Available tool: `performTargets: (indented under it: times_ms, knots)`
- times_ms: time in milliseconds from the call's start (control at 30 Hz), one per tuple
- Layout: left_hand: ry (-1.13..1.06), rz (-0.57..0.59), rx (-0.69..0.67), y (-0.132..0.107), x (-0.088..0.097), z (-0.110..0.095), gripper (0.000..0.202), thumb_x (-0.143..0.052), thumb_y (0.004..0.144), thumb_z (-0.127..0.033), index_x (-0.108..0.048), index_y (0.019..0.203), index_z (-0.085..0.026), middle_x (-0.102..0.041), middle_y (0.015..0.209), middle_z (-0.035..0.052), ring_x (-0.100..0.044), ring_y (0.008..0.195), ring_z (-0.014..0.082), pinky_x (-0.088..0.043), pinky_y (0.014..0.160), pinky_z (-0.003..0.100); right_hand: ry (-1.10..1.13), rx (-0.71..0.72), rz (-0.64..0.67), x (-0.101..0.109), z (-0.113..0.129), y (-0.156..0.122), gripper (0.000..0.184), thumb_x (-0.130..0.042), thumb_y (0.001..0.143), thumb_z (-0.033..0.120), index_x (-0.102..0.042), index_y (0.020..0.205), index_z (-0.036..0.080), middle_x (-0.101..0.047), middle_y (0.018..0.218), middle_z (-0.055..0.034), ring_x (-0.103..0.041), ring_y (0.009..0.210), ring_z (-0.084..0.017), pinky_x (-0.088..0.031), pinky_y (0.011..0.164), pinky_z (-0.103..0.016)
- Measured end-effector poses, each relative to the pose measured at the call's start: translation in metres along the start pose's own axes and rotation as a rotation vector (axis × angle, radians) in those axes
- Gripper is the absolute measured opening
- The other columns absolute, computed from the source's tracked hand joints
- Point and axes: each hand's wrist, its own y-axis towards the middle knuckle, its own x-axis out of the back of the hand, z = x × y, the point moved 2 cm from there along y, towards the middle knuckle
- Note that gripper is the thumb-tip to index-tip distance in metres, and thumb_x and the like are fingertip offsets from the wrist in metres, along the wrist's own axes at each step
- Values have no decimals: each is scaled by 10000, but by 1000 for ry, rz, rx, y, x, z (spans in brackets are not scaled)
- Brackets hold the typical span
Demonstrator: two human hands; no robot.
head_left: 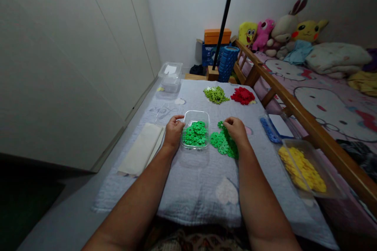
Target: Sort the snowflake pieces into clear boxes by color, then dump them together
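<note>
Green notched disc (220, 125), round, facing camera, pinched in right hand (236, 127), right of clear container (194, 116) held by left hand (174, 130).

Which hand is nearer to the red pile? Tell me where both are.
Right. The right hand is just this side of the red pile, by the loose green pieces; the left hand is farther left, at the clear container.

draped table (200, 190) beneath tub (196, 148), green pieces (218, 140)
</note>
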Motion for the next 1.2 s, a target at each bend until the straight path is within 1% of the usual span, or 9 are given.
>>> performTargets:
  times_ms: [100,200,333,467,633,833,967,1067,1200]
  knots:
    - [1,3,-2,1,0,1,387,-645,666,-286,-638,1036,-172,-357,553,-116,-275,491,86,-227,498,216,253,113,-92,3,13,-3,160,-636,777,354,-682,761,201,-682,762,-17,-600,756,-190,-461,747,-313]
    - [0,7,-5,2,1,3,393,-648,663,-292,-634,1036,-170,-347,552,-119,-268,491,86,-228,500,218,370,256,-189,5,36,-14,181,-639,812,378,-694,808,206,-706,809,-26,-609,787,-196,-475,802,-331]
    - [-16,13,1,2,1,5,395,-653,664,-296,-633,1040,-177,-353,557,-116,-283,492,88,-231,502,218,243,432,-168,-2,67,-34,113,-636,868,295,-719,823,233,-742,867,-40,-626,916,-229,-446,942,-386]
    - [-16,15,2,1,0,4,400,-653,661,-296,-631,1043,-179,-367,556,-114,-289,496,90,-237,505,218,22,459,-102,-14,83,-42,120,-658,885,200,-755,843,258,-777,908,-27,-610,1017,-248,-300,1127,-499]
    - [-12,20,6,1,0,4,401,-654,658,-301,-634,1041,-182,-382,547,-111,-307,492,93,-247,505,217,-179,450,-24,-25,90,-41,185,-648,917,164,-783,862,279,-787,921,-22,-579,1077,-267,-135,1195,-609]
    - [-25,21,11,2,0,4,394,-664,656,-314,-631,1028,-189,-390,546,-109,-331,494,96,-263,511,214,-288,462,9,-31,93,-39,189,-653,933,192,-809,901,295,-770,939,-44,-567,1098,-270,-93,1204,-643]
    - [-20,17,15,1,0,3,393,-663,656,-309,-632,1028,-186,-393,546,-109,-329,492,95,-262,508,214,-262,470,36,-33,90,-37,184,-657,932,214,-816,934,306,-768,944,-44,-577,1110,-271,-82,1206,-651]
    - [-12,15,13,1,0,2,392,-661,658,-305,-632,1029,-183,-377,543,-113,-313,486,92,-247,500,216,-183,462,22,-28,87,-36,189,-648,929,225,-816,977,297,-777,993,-52,-589,1130,-271,-114,1211,-622]
    - [-13,20,7,1,0,2,395,-662,663,-307,-629,1035,-179,-367,544,-115,-296,489,91,-233,499,217,-45,402,-44,-12,72,-28,202,-616,921,242,-800,1003,255,-787,1063,-69,-612,1129,-270,-298,1145,-509]
